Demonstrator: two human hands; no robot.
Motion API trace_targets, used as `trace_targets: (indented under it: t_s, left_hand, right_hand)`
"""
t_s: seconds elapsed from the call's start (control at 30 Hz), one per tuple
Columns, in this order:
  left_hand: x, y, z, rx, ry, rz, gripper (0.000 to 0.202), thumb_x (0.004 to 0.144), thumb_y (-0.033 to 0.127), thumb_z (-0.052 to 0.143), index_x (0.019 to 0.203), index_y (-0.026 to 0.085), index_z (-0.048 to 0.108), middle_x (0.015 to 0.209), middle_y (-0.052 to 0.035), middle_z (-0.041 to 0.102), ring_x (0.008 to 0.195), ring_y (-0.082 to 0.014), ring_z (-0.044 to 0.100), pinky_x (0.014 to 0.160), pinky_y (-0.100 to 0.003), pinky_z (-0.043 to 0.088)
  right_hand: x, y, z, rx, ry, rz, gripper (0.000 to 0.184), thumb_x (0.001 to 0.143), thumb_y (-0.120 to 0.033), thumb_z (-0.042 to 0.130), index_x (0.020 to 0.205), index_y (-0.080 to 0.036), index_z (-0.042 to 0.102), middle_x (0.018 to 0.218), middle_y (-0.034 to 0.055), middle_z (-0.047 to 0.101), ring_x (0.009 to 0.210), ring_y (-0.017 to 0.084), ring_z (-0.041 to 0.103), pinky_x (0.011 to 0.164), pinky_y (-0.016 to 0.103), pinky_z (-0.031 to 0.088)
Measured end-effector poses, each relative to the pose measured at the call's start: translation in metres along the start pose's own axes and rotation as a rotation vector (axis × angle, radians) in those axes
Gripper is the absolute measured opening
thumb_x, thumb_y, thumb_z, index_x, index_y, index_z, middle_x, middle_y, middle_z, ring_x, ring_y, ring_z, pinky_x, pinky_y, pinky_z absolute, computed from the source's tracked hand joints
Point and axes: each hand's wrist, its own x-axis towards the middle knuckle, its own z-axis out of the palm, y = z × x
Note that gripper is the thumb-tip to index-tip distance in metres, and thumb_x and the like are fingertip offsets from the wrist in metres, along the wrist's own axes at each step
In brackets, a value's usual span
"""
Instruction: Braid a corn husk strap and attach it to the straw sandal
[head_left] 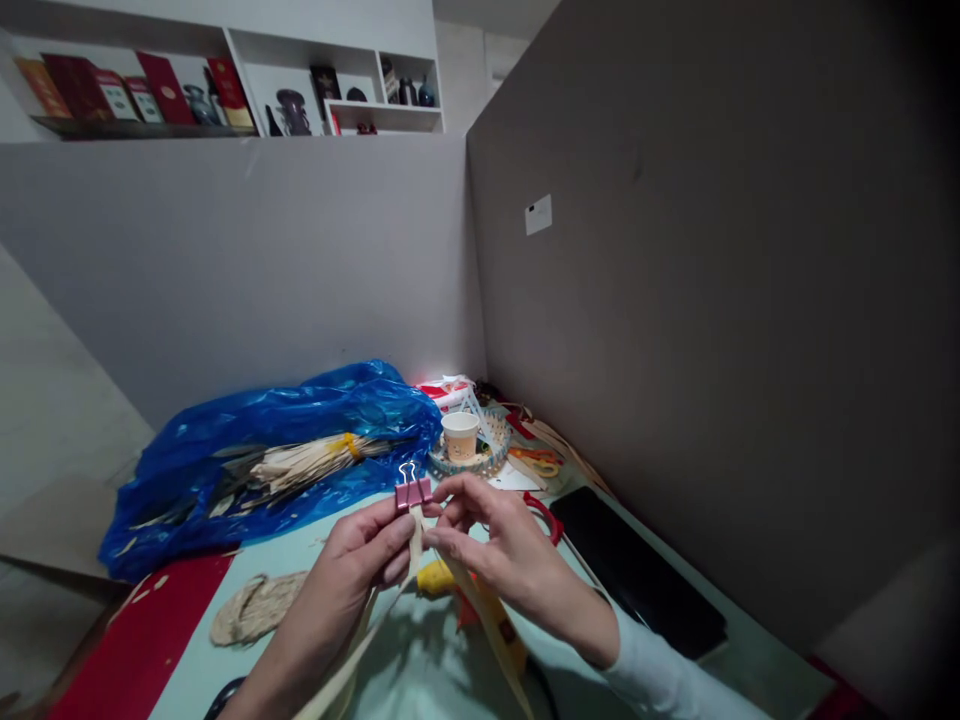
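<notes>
My left hand [360,560] and my right hand [495,545] meet above the pale green table [420,660]. Both pinch pale straw strips [415,545] that cross between them and trail down toward me. A pink binder clip [413,491] with silver handles is clamped on the strips at the top, right at my left fingertips. My right thumb and forefinger close on the strips just beside the clip. A yellow tool [439,578] lies under my hands, partly hidden.
A blue plastic bag [247,440] with a tied straw bundle [315,462] fills the left back. A paper cup [460,435] sits on a woven ring [480,462]. Orange scissors [536,460], a black phone [637,570], a small woven piece [251,605], red paper [150,630]. Grey partitions stand behind and right.
</notes>
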Motion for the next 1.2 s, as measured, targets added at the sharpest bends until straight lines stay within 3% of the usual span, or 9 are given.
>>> trace_targets:
  t_s: [0.1, 0.23, 0.33, 0.5, 0.63, 0.93, 1.07, 1.2]
  left_hand:
    - [0.002, -0.005, 0.000, 0.029, 0.015, 0.008, 0.027, 0.081, 0.036, 0.072, 0.099, 0.016, 0.074, 0.060, 0.0049, 0.042, 0.054, -0.0084, 0.026, 0.049, -0.022, 0.020]
    - [0.004, -0.007, 0.001, 0.042, 0.045, -0.005, 0.029, 0.077, 0.037, 0.075, 0.095, 0.016, 0.072, 0.065, 0.0034, 0.050, 0.053, -0.0070, 0.028, 0.048, -0.021, 0.020]
    - [0.005, -0.007, 0.001, 0.035, 0.061, -0.023, 0.034, 0.073, 0.041, 0.077, 0.094, 0.016, 0.070, 0.062, 0.0045, 0.051, 0.050, -0.0061, 0.031, 0.048, -0.020, 0.021]
    - [0.008, -0.008, 0.001, 0.027, 0.103, -0.034, 0.037, 0.065, 0.044, 0.082, 0.082, 0.017, 0.063, 0.057, 0.0049, 0.056, 0.043, -0.0041, 0.030, 0.043, -0.019, 0.019]
    - [0.009, -0.013, 0.000, 0.005, 0.123, -0.028, 0.037, 0.065, 0.044, 0.082, 0.081, 0.017, 0.061, 0.056, 0.0053, 0.055, 0.046, -0.0059, 0.038, 0.044, -0.018, 0.027]
    - [0.001, -0.007, 0.005, -0.105, 0.065, -0.061, 0.032, 0.072, 0.037, 0.079, 0.076, 0.018, 0.054, 0.055, 0.0065, 0.047, 0.046, -0.0048, 0.030, 0.043, -0.017, 0.020]
    - [0.001, -0.007, 0.003, -0.096, 0.062, -0.033, 0.037, 0.072, 0.044, 0.078, 0.072, 0.019, 0.050, 0.049, 0.0095, 0.043, 0.043, -0.0038, 0.023, 0.043, -0.018, 0.016]
    - [0.005, -0.012, -0.003, -0.053, 0.066, 0.017, 0.039, 0.072, 0.048, 0.077, 0.069, 0.020, 0.049, 0.047, 0.0096, 0.043, 0.042, -0.0046, 0.027, 0.043, -0.019, 0.017]
  right_hand:
    - [-0.003, 0.007, 0.003, -0.043, -0.038, -0.043, 0.031, 0.088, -0.030, 0.066, 0.115, -0.020, 0.056, 0.092, 0.0028, 0.067, 0.085, 0.018, 0.062, 0.076, 0.029, 0.047]
    - [-0.002, 0.006, 0.002, -0.194, -0.084, -0.063, 0.009, 0.095, -0.027, 0.054, 0.100, -0.020, 0.058, 0.081, -0.0003, 0.062, 0.074, 0.015, 0.057, 0.068, 0.026, 0.042]
    - [-0.002, 0.004, 0.001, -0.228, -0.105, -0.077, 0.011, 0.098, -0.023, 0.048, 0.099, -0.020, 0.058, 0.080, -0.0004, 0.063, 0.072, 0.015, 0.057, 0.068, 0.026, 0.041]
    - [-0.006, 0.008, 0.008, -0.391, -0.012, -0.063, 0.018, 0.098, -0.023, 0.046, 0.110, -0.019, 0.058, 0.100, 0.0078, 0.068, 0.093, 0.023, 0.061, 0.082, 0.033, 0.042]
    - [-0.007, 0.013, 0.013, -0.470, 0.061, -0.092, 0.020, 0.097, -0.028, 0.046, 0.100, -0.018, 0.063, 0.090, 0.0094, 0.069, 0.081, 0.024, 0.062, 0.073, 0.034, 0.041]
    - [-0.007, 0.014, 0.013, -0.304, 0.067, -0.190, 0.020, 0.092, -0.022, 0.047, 0.088, -0.017, 0.065, 0.078, 0.0067, 0.067, 0.066, 0.017, 0.059, 0.064, 0.029, 0.039]
    - [-0.004, 0.013, 0.017, -0.154, 0.135, -0.082, 0.022, 0.089, -0.028, 0.051, 0.074, -0.017, 0.062, 0.057, -0.0019, 0.049, 0.051, 0.011, 0.041, 0.052, 0.026, 0.032]
    - [0.001, 0.015, 0.017, 0.017, 0.115, 0.045, 0.025, 0.090, -0.036, 0.052, 0.075, -0.017, 0.055, 0.054, -0.0067, 0.038, 0.049, 0.008, 0.032, 0.046, 0.023, 0.026]
